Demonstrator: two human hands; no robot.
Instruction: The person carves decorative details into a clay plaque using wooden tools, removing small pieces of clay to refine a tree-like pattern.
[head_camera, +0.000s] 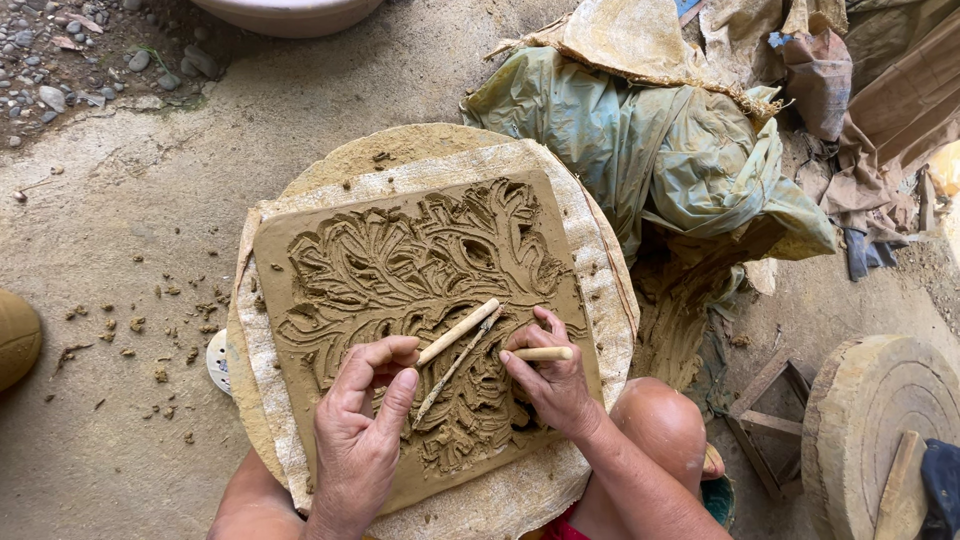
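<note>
Two bare hands at work over a square clay slab (420, 300) carved in relief with branching, leaf-like ridges. Left hand (358, 425) with thumb and forefinger pinched narrow on the lower end of a pale wooden stick (458, 332), slanting up and away from the fingertips across the middle of the carving. Alongside it, just below, a thinner, clay-smeared tool (452, 368) lying on the same slant, touching or nearly touching the stick; whether gripped by the left fingers too, hard to tell. Right hand (553, 385) curled closed around a second short wooden stick (543, 353), butt end poking out past the knuckles, fingertips pressed down on the wet clay close to the upper end of the first stick. Under the slab, a sheet of coarse woven cloth (590, 240) spread over a round board (380, 150). Beyond the fingers, crumpled green plastic sheeting (650, 150); off to the left of the left hand, clay crumbs (160, 340) scattered on concrete floor (120, 220). Near the right wrist, a bare knee (660, 420), and farther out a round ridged wheel (890, 420).
</note>
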